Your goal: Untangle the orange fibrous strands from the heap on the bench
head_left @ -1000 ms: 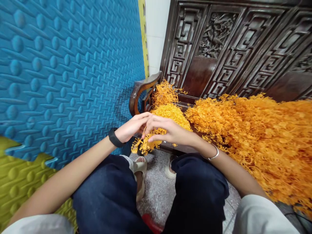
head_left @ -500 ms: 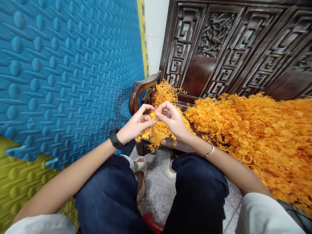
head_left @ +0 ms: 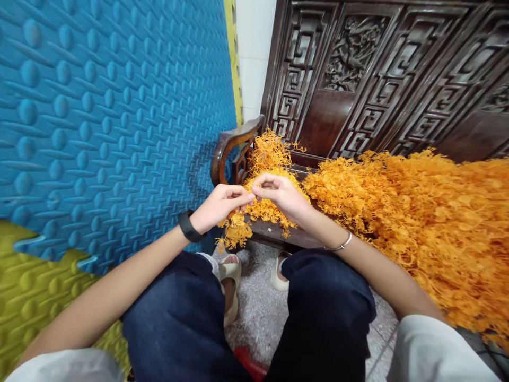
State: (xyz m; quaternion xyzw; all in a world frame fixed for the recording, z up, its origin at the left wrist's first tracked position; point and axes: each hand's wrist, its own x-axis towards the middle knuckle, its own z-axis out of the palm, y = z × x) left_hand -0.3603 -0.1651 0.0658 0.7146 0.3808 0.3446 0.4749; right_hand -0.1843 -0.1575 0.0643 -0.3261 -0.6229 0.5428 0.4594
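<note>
My left hand [head_left: 223,204], with a black band at the wrist, is closed in a pinch. A cluster of thin, branching orange plastic pieces [head_left: 235,232] hangs beneath its fingers. Fingertip to fingertip with it, my right hand [head_left: 279,193] also pinches, a silver bangle on that wrist. Whatever lies between the right fingertips is too small to make out. Behind and below both hands, a small heap of the same orange pieces [head_left: 270,151] rests on the dark wooden bench [head_left: 274,233].
A much larger orange pile [head_left: 441,223] covers the bench to the right. The carved backrest [head_left: 330,119] rises behind, and a curved armrest [head_left: 222,154] stands at left. Blue foam matting [head_left: 119,122] lines the left side. Speckled floor [head_left: 258,307] shows between my legs.
Both hands have lowered slightly, and the fingers have closed more tightly together. The orange cluster under my left hand now hangs further left, apart from the heap.
</note>
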